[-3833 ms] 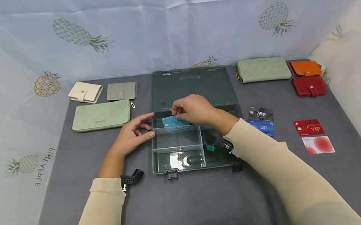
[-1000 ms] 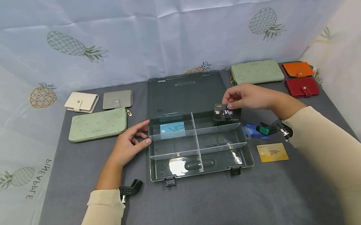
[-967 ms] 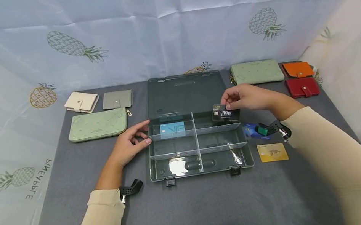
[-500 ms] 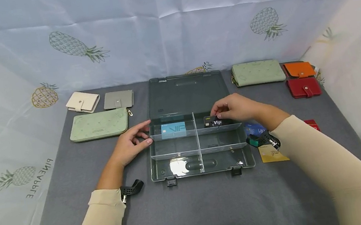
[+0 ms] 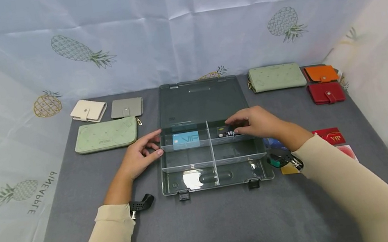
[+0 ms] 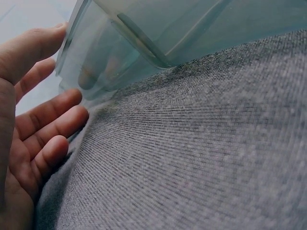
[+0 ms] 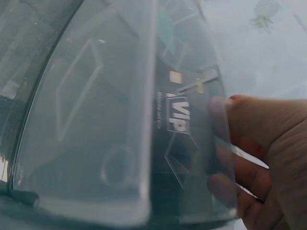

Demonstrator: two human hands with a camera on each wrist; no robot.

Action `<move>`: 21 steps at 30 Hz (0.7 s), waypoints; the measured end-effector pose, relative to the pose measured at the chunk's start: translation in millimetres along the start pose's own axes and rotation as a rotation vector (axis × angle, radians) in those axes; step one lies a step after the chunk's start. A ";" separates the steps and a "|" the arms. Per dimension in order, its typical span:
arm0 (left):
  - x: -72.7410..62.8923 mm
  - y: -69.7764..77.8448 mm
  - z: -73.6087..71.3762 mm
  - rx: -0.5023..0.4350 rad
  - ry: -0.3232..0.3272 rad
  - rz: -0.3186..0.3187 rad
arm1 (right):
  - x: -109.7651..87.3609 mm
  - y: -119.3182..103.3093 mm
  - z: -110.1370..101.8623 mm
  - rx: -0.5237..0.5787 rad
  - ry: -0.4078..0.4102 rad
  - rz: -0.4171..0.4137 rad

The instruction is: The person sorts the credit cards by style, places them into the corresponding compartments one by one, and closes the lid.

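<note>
Black VIP card (image 5: 222, 132) lies right of frame centre, beside the right hand (image 5: 259, 122) (fingers parted, gripping nothing); left hand (image 5: 137, 158), relaxed, unladen, meets box (image 5: 237, 151) edge.

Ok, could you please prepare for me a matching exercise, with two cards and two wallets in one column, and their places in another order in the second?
Things
1. light blue card
2. black card
3. orange wallet
4. cream wallet

Places
A. just beyond the red wallet
B. to the left of the grey wallet
C. in the far row of the box, left side
D. in the same far row, right side

Right pairs: 1-C, 2-D, 3-A, 4-B
</note>
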State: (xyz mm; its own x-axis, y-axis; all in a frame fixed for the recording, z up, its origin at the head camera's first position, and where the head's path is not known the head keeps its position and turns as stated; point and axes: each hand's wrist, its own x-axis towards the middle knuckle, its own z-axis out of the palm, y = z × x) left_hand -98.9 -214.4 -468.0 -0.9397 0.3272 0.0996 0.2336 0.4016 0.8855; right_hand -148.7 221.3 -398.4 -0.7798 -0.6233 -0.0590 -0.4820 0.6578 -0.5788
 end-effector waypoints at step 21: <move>0.2 -2.1 1.4 0.002 0.008 0.018 | -112.2 63.2 -12.4 0.130 0.114 0.239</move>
State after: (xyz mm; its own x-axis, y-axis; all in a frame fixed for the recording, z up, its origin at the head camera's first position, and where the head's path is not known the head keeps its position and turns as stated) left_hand -99.2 -214.0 -470.5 -0.9373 0.3275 0.1189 0.2507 0.3971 0.8829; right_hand -96.6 338.0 -418.3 -0.9087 -0.4003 -0.1186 -0.2295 0.7162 -0.6591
